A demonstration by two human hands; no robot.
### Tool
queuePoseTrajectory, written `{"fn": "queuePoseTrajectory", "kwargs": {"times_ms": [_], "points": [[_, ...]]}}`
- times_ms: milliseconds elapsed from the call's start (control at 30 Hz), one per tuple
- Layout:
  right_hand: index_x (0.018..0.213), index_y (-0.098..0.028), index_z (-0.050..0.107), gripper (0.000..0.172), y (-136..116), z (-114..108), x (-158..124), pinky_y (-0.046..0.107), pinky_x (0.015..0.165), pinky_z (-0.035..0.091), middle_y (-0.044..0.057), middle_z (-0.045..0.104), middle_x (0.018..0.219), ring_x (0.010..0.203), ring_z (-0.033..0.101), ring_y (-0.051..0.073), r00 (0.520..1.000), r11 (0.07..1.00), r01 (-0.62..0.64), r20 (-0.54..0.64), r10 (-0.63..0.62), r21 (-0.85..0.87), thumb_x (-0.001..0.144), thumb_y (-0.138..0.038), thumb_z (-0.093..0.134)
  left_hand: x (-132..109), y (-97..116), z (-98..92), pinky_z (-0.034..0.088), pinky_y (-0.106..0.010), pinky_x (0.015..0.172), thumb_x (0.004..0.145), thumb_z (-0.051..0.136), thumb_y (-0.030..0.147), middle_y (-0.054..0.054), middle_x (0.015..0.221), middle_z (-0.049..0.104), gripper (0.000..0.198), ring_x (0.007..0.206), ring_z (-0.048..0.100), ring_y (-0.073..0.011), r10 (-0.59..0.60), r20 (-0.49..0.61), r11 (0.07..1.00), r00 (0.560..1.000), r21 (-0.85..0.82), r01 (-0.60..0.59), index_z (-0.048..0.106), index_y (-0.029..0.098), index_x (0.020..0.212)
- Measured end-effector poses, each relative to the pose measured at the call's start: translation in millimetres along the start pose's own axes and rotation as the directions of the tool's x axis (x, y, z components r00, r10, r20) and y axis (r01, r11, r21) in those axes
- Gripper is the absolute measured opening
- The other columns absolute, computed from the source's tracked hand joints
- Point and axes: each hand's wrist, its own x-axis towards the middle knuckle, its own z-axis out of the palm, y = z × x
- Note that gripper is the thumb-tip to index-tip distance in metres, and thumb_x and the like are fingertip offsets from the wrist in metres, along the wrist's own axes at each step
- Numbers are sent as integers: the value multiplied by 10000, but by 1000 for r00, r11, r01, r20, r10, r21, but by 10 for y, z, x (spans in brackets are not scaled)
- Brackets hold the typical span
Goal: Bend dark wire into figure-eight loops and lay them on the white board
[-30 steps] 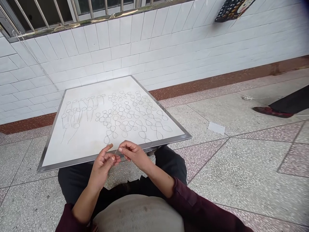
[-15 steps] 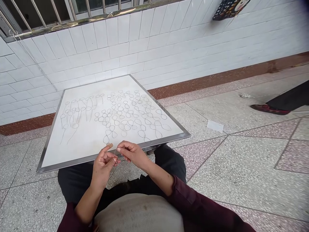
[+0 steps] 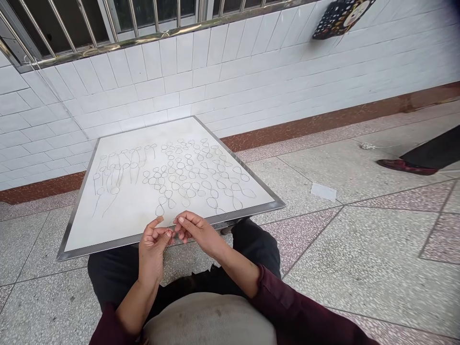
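My left hand (image 3: 153, 249) is closed in a pinch, thumb against fingertips, on a thin wire that barely shows. A tan wrap covers the tip of its raised finger. Close on the right is my right hand (image 3: 199, 234), its fingers curled and thumb pressed near the index finger; whatever lies between them is too fine to see. Both hands hover at the near edge of a white board (image 3: 132, 213) with a metal rim. Several wire figure-eights (image 3: 212, 197) lie on its right part. Single wire loops with long tails (image 3: 114, 191) lie on the left part.
The board's far edge stands by a white tiled wall (image 3: 172, 81) under a barred window (image 3: 143, 19). A white paper (image 3: 323, 191) lies on the speckled floor at right. Beyond it is another person's shoe (image 3: 406, 166). A patterned bag (image 3: 341, 19) hangs on the wall.
My right hand's fingers have shifted slightly by the left fingertips, and the wire seen between the hands no longer shows clearly. The whole view has tilted a little upward.
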Motion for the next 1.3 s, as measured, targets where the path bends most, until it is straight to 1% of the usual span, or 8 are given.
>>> {"fn": "queuePoseTrajectory", "kwargs": {"times_ms": [100,200,367,533,667,933,1100,1300], "points": [[917,-189,634,352,13,7,-5,234,578,508,11,653,823,656,609,103,1000,1000,8,26,-8,-7,845,-534,622,13,-7,-19,470,-254,705,748,774,318,-10,786,704,511,779,634,-149,14,-33,999,999,39,-13,586,190,1205],[921,-189,629,363,34,1,3,253,611,529,15,664,837,673,630,111,999,999,12,45,-10,-32,849,-544,614,15,-25,-27,461,-254,669,747,771,326,-8,785,698,514,757,626,-151,10,-42,999,999,33,-9,584,193,1207],[875,-188,606,365,80,-28,40,258,585,525,-3,658,770,618,623,108,998,998,24,55,-20,-62,851,-552,607,10,-71,-14,468,-280,731,739,775,307,17,722,676,474,725,620,-141,31,-41,1000,999,0,-31,598,191,1162],[870,-185,609,387,70,-56,59,247,536,502,-24,635,705,551,592,99,998,995,-23,58,28,-94,829,-570,617,3,-130,14,471,-284,675,746,772,294,28,725,663,468,630,589,-121,11,-4,998,1000,-59,-11,578,194,1160],[865,-187,616,376,38,-56,57,239,507,478,-25,626,681,525,566,95,998,989,-44,29,48,-143,829,-562,614,12,-160,32,473,-276,647,732,784,300,21,731,658,469,634,596,-126,-14,10,995,1000,-101,15,588,192,1145],[831,-198,614,338,23,-28,84,216,433,389,-47,579,592,433,487,81,996,978,-90,3,93,-188,816,-535,611,16,-133,45,453,-252,602,722,790,301,31,663,610,462,590,549,-112,-1,107,995,994,-101,12,595,192,1126],[812,-203,617,328,4,21,129,211,418,361,-57,554,558,417,461,78,992,962,-120,-5,122,-244,800,-531,614,4,-150,19,457,-251,597,713,793,290,21,676,602,447,608,547,-117,-2,77,994,997,-109,10,594,180,1099],[797,-202,621,323,87,84,288,218,395,362,-55,556,534,397,453,84,992,934,-116,13,128,-337,783,-524,605,26,-182,-58,463,-254,568,720,782,312,23,666,602,491,603,546,-126,27,37,997,999,-79,-24,558,184,1138]]}}
